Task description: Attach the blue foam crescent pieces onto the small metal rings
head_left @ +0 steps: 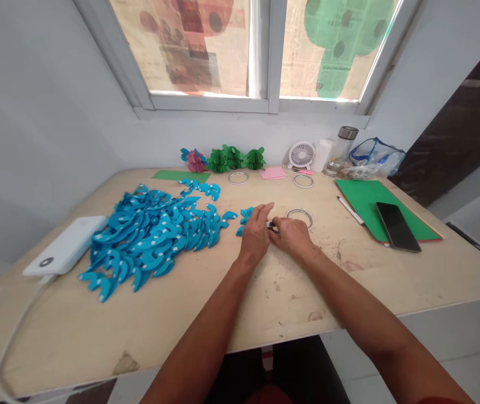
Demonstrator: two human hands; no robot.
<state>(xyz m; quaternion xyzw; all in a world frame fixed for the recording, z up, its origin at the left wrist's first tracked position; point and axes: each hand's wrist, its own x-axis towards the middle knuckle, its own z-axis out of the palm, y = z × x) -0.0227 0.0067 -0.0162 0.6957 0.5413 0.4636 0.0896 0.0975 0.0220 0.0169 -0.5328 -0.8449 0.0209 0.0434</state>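
My left hand (257,233) rests low over the middle of the table, its fingers bent round a small blue paper piece (246,213) that sticks out on the left side. Close against it, my right hand (291,233) pinches a small dark item (271,226), mostly hidden between the two hands, so its kind does not show. A thin ring-shaped roll (300,212) lies just behind my right hand. To the left spreads a large heap of curved blue paper pieces (151,224) with small white squares on them.
A white power bank (67,244) with a cable lies at left. At right are a black phone (396,225) on green sheets (374,199) and a white pen (350,210). Green paper figures (234,157), a small fan (301,154) and a bottle (341,148) stand along the wall.
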